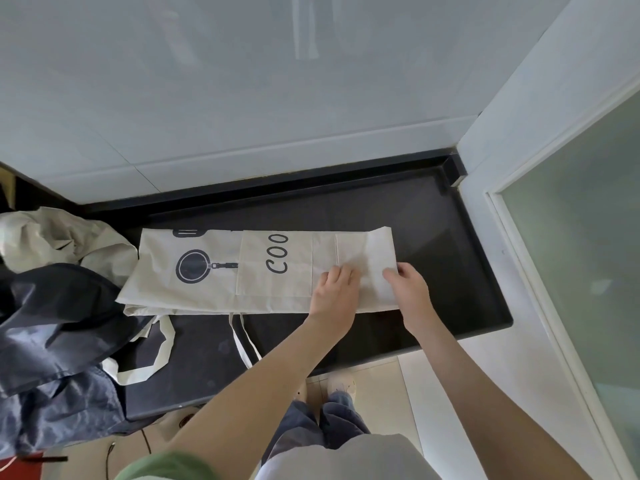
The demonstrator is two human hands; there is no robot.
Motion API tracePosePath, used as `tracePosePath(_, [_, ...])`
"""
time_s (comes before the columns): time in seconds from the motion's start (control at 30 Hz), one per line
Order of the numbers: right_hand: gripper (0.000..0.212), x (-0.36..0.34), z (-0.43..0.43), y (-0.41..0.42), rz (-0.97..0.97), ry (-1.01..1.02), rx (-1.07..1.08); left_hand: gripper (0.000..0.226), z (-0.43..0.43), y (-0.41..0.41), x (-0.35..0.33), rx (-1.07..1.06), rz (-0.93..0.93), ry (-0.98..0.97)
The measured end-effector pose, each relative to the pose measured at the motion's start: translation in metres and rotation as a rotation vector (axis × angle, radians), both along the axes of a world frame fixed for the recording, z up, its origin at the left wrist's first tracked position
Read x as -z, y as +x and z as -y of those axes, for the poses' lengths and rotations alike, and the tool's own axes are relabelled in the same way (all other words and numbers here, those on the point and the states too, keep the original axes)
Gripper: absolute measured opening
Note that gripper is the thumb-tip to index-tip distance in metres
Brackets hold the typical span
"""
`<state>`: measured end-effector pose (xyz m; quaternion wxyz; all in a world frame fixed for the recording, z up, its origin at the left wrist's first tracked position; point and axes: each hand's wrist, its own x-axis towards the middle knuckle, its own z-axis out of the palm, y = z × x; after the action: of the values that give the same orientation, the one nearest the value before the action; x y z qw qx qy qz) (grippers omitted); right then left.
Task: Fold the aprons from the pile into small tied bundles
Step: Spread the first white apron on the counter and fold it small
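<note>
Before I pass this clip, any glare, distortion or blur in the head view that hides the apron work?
Head view: wide-angle bending curves the black countertop edges; soft reflections on the wall tiles, no harsh glare; the cream apron and both hands, left hand and right hand, are evenly lit and reasonably sharp.

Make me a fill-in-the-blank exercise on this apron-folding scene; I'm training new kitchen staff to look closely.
1. The cream cotton apron lies on a ____ countertop.
2. Both hands, left hand and right hand, rest on the apron's ____ end.
3. The letters printed on the apron read ____.
4. The crumpled navy fabric pile sits to the apron's ____.

Missing words: black; right; COO; left
</note>
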<state>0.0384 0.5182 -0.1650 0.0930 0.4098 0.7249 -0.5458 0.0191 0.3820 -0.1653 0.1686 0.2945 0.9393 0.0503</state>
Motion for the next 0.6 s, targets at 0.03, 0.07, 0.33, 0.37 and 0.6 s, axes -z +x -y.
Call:
tracePosePath(0.03, [0.013, -0.004, 0.000, 0.000, -0.043, -0.059, -0.043, 0.043, -0.002, -0.003, 0.000, -0.015, 0.015, -0.002])
tracePosePath(0.07, [0.011, -0.007, 0.000, 0.001, -0.102, -0.128, -0.066, 0.034, -0.005, -0.006, 0.003, -0.037, 0.030, 0.032])
tracePosePath(0.33, [0.026, -0.009, 0.022, 0.003, -0.245, -0.194, -0.215, 0.064, -0.005, -0.034, -0.032, -0.663, 0.743, 0.622])
tracePosePath(0.37, [0.025, -0.011, 0.025, 0.004, -0.282, -0.189, -0.268, 0.065, -0.003, -0.037, -0.035, -0.695, 0.835, 0.665])
tracePosePath(0.6, [0.033, 0.002, 0.039, 0.006, -0.404, 0.066, -0.511, 0.042, 0.041, -0.037, -0.024, -0.924, 1.248, 0.996])
